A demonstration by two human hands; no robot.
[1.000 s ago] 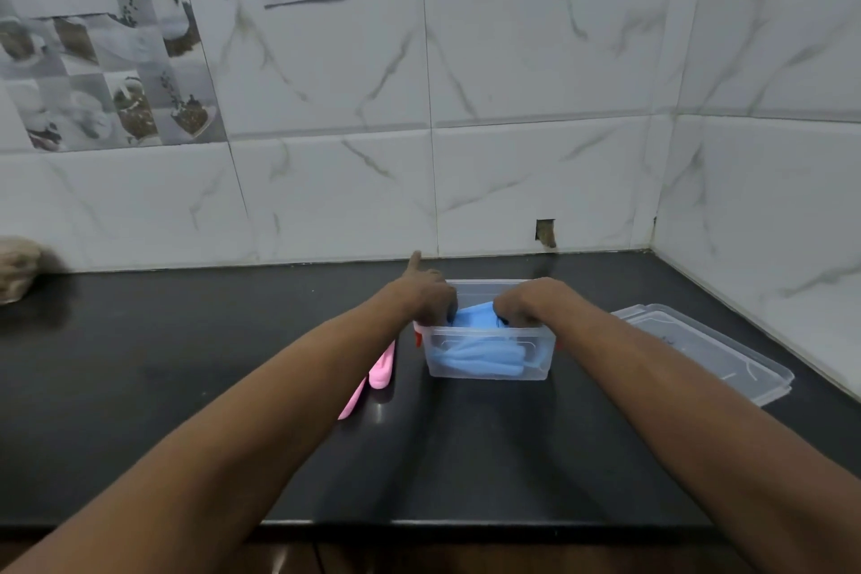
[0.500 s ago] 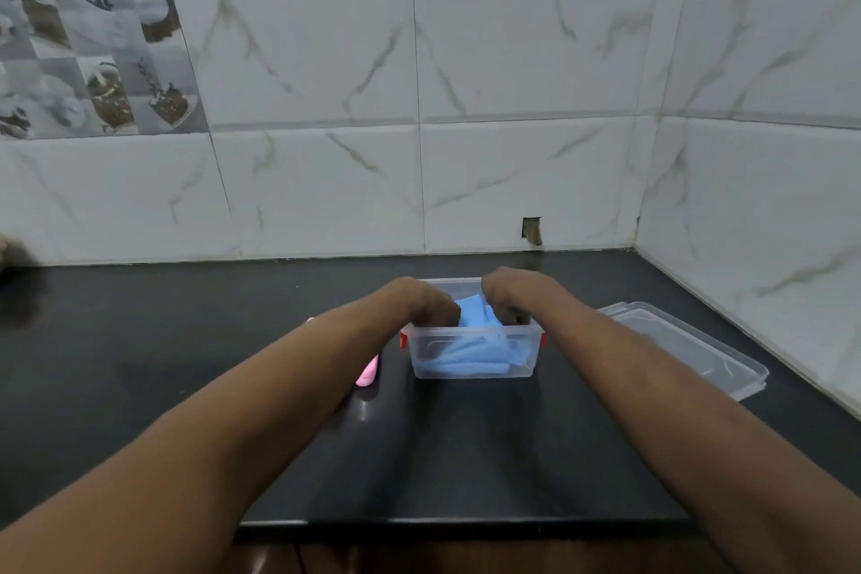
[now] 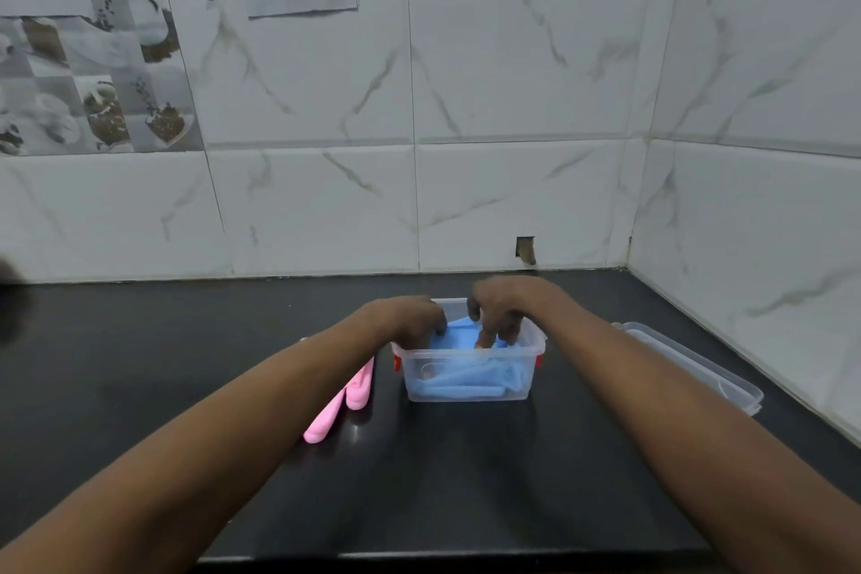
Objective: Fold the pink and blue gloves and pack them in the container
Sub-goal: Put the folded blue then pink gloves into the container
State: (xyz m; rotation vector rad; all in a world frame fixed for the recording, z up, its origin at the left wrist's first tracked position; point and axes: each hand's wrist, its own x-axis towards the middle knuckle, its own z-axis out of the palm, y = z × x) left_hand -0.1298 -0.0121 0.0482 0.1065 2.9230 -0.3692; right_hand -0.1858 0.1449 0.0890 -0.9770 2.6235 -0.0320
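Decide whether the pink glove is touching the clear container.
Apart. The head view shows a strip of dark counter between the pink glove and the container, though the left forearm hides the glove's far end.

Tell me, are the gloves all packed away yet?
Not yet. The blue glove is already in the container, and the left hand and right hand are pressing it down. The pink glove lies on the counter beside it, and the lid is off.
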